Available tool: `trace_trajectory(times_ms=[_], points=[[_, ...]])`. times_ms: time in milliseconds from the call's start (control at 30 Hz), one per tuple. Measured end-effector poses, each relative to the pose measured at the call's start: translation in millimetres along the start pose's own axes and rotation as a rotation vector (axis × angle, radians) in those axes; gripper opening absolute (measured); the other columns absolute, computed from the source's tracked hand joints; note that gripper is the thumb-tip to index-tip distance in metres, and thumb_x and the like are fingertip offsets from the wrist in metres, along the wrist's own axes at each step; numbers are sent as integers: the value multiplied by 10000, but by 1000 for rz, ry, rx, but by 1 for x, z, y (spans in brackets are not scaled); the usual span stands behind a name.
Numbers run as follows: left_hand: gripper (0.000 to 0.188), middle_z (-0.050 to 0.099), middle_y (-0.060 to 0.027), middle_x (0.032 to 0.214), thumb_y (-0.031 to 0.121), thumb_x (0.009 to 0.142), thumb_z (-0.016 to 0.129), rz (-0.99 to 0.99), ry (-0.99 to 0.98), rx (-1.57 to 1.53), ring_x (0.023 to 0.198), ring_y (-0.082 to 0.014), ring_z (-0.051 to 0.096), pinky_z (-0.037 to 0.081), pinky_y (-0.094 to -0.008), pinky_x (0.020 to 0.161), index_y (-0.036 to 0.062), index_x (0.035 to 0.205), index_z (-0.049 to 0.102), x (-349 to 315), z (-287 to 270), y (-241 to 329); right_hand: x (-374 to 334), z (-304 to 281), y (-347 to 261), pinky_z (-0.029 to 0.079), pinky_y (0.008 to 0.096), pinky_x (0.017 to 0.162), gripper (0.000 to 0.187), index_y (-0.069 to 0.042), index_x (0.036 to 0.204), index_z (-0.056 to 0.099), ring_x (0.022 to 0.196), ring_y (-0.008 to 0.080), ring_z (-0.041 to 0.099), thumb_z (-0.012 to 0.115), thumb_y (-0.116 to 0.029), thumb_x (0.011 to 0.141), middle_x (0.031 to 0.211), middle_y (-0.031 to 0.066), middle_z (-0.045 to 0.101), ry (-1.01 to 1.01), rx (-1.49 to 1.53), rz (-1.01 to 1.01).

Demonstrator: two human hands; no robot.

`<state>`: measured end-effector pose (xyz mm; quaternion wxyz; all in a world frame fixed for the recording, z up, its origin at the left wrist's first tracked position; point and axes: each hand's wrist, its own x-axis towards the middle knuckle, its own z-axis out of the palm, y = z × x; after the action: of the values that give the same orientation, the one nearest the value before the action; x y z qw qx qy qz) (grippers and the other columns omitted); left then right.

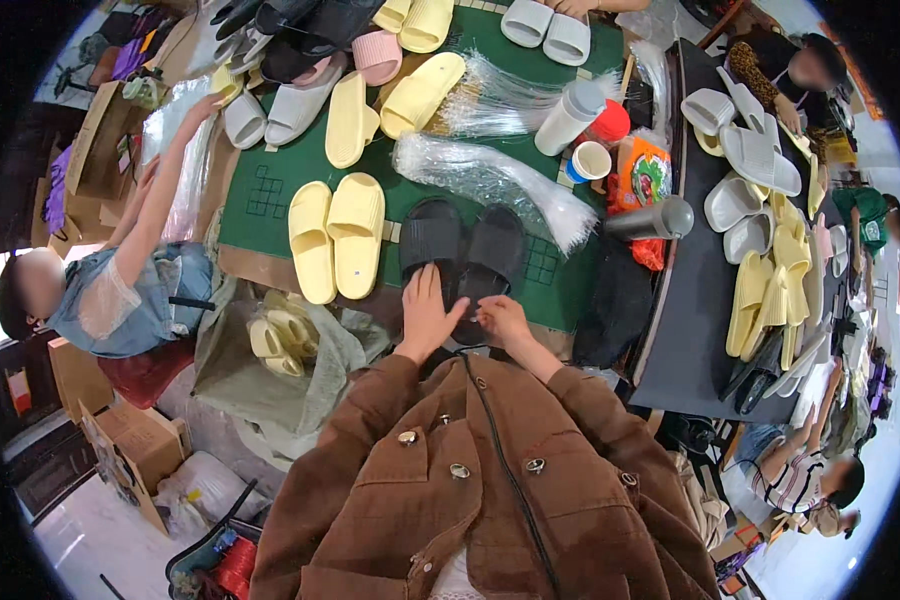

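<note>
A pair of black slippers (492,250) lies in front of me on the green table mat (260,225), toes away from me. My left hand (427,312) rests open on the heel end of the left slipper, fingers extended and thumb spread. Beside the right slipper's heel, my right hand (503,318) has its fingers curled together in a pinch; whatever they hold is too small to make out. Just left of the black pair sits a pair of pale yellow slippers (356,235).
Clear plastic bags (495,180) fan out beyond the slippers. A grey-white bottle (570,118), a paper cup (590,162) and a grey flask (650,218) stand or lie at right. A cloth sack (260,385) holds yellow slippers. A person (100,290) reaches across from the left; others are at right.
</note>
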<state>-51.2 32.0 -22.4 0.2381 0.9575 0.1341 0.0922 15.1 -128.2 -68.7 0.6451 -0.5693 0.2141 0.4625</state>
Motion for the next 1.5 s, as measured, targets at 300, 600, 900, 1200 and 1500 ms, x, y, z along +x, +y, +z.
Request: trace_trajectory(times_ms=[300,600,900,1200,1500], points=[[830,449,-238,1203,582,653,683,-66,-210,53,1168,-399,388,239,-573,999,-92,1095,485,28,46,-9,48,30,-13,443,240,592,172,-2,995,623,679,116,560,546,-68,856,791,43,622,175,183,-79],[449,610,-207,908,405,830,583,-151,-292,128,941,-360,546,370,-500,837,-41,847,631,44,65,-13,27,28,-17,469,243,733,277,20,1056,618,836,157,610,547,-200,904,949,70,645,168,73,-170],[385,603,-213,974,322,878,527,-148,-178,126,982,-381,527,327,-536,920,-46,879,640,38,77,-15,13,-24,-107,482,261,731,185,-13,1009,582,831,129,590,529,-140,885,956,60,622,242,-207,-425],[368,611,-213,954,299,887,505,-181,-299,85,995,-376,529,335,-513,901,-37,875,656,26,71,-6,100,-38,-100,483,378,736,301,-38,950,661,779,257,634,666,-287,782,853,119,675,595,-587,-400],[333,639,-166,888,297,878,527,-114,-435,166,938,-317,570,354,-480,880,14,788,676,17,68,8,86,2,-110,472,276,526,152,15,883,579,579,131,593,551,-135,877,749,81,626,282,-503,-738]])
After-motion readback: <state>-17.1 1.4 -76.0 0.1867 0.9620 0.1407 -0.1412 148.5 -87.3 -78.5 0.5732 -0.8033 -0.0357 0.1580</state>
